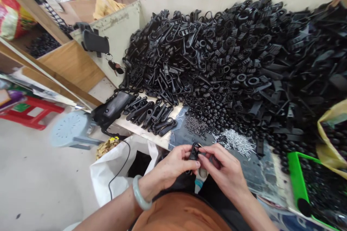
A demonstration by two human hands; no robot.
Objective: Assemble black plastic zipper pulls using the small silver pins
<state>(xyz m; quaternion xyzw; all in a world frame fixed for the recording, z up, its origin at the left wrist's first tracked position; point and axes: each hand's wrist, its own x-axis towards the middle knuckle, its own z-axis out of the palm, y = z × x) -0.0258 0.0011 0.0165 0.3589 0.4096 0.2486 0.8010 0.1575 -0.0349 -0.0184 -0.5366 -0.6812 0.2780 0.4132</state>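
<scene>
Centrally, I see a small black part up between the two hands, above the near edge of the bench. It looks matt, with a rounded loop at the top and a dark opening, its lower end mostly hidden by fingers. Left of it lies a row of black clamps; just beyond are grey bits, then silver pins to the right.

On the left hand, I see the thumb laid across the part's front and the fingers curled behind, closed firmly on it. The right hand has thumb and fingertips drawn to a pinch on the part's right edge; whether they also hold something tiny, I cannot tell.

The left forearm, with a pale bangle at the wrist, slants up from lower left, palm turned inward. The right forearm rises from lower right, its back facing up and outward, fingertips pointing left.
</scene>
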